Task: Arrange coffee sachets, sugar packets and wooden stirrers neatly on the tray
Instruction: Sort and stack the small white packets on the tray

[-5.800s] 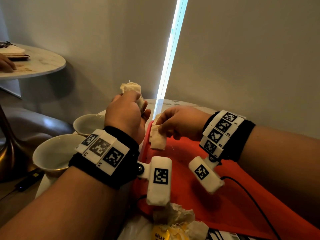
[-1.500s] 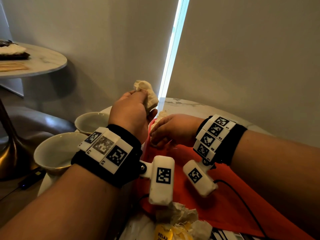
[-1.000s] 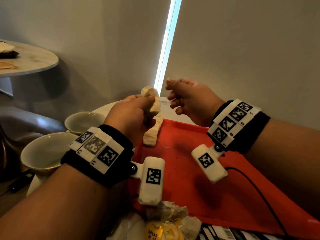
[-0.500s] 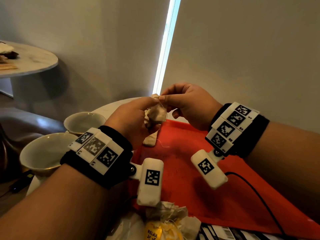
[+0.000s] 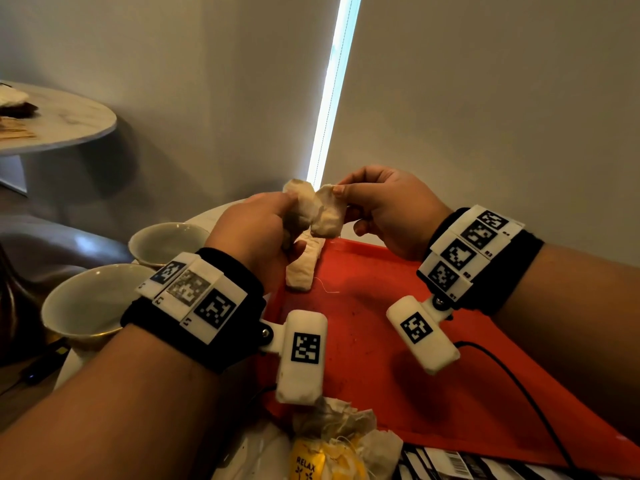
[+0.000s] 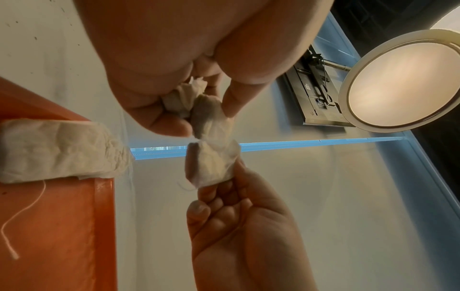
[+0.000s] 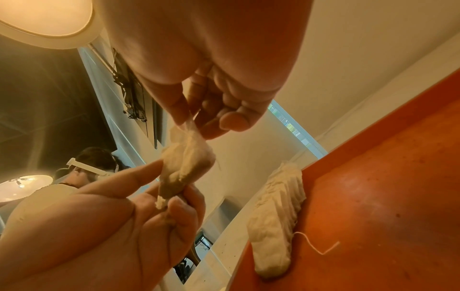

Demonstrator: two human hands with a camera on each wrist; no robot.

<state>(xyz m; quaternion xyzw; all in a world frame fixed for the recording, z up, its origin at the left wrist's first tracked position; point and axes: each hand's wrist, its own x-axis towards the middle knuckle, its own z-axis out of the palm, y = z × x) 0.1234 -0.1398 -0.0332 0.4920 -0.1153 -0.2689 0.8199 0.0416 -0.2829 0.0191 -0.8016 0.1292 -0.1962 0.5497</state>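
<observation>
Two hands, left hand (image 5: 256, 233) w/ clump, right hand (image 5: 388, 209) pinching one sachet (image 5: 327, 216) off, above tray (image 5: 381, 341) row.

table (image 5: 221, 216): white (marble-look) | on it: orange tray (image 5: 381, 341), two cups (image 5: 86, 303), crumpled sachets (image 5: 339, 431)

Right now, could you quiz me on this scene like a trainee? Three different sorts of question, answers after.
1. True or false: both hands pinch sachets above the tray.
2. Where does the row of sachets lie? A) along the tray's far left edge B) in a cup C) on the floor
3. How many cups stand left of the tray?

Key:
1. True: left hand and right hand each pinch a sachet.
2. A
3. Two
</observation>
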